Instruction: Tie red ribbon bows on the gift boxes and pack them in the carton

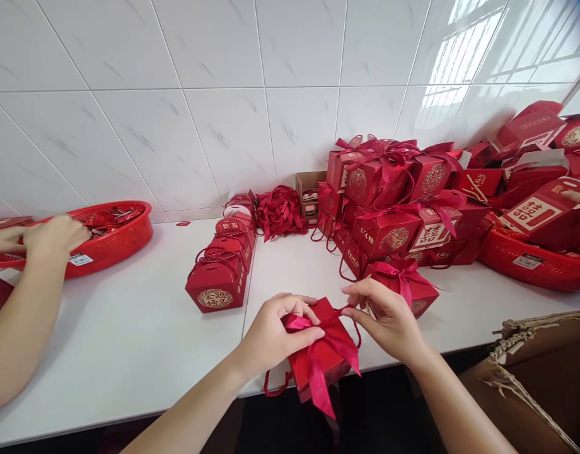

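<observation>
A red gift box sits at the table's front edge, between my hands. Crimson ribbon is looped over its top, with tails hanging down the front. My left hand pinches the ribbon's loop against the box top. With thumb and forefinger, my right hand grips a thin strand of ribbon drawn out to the right. A twisted red cord handle shows at the box's lower left. Just behind my right hand stands another red box with a bow.
A row of red boxes runs toward the tiled wall, beside a heap of ribbons. Stacked bowed boxes stand right of centre. Other people's hands reach over a red basket and at far right; a cardboard carton is lower right.
</observation>
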`<state>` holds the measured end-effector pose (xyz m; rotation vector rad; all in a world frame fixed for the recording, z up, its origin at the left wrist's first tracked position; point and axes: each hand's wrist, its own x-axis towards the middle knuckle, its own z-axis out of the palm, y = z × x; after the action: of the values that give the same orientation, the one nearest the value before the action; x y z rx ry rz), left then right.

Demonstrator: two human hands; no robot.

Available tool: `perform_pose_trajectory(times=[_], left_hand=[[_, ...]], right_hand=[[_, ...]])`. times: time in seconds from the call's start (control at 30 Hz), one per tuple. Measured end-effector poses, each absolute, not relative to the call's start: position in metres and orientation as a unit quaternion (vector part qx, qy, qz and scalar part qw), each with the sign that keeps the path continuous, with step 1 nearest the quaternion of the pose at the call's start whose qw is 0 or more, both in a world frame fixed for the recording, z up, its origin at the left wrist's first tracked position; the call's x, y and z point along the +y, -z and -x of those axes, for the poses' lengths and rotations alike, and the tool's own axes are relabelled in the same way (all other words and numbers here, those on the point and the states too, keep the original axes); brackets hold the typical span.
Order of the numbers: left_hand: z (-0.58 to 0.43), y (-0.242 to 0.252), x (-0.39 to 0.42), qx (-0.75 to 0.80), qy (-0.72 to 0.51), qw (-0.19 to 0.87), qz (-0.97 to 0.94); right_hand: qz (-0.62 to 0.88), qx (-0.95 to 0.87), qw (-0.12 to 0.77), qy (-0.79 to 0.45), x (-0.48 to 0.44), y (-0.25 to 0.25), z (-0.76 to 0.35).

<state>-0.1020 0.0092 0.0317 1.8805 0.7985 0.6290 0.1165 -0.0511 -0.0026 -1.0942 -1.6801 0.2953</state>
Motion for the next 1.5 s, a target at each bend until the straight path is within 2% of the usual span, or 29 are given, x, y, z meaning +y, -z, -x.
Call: perform_pose_trajectory(times=[0.23, 0.47, 0.7, 0.93, 1.5], left_hand=[[0.109, -0.036, 0.008, 0.299, -0.236, 0.525, -0.762], [0.101, -0.026, 0.001, 0.330, -0.269, 0.510, -0.747], [0.105, -0.027, 0.002, 0.300, -0.268, 0.515, -0.757], [0.107, -0.029, 0.001, 0.308, -0.264, 0.527, -0.747], [0.101, -0.018, 0.003, 0.288, -0.325, 0.427, -0.793]], right_hand=[[0.484, -0.709, 0.469, -0.206, -0.055, -0.003, -0.117], [0.501, -0.660, 0.493, -0.264, -0.055, 0.003, -0.112], [0.477, -0.713, 0.473, -0.199, -0.061, -0.005, -0.118], [0.480, -0.708, 0.473, -0.209, -0.065, -0.006, -0.115], [0.502, -0.660, 0.545, -0.123, -0.066, 0.006, -0.105]])
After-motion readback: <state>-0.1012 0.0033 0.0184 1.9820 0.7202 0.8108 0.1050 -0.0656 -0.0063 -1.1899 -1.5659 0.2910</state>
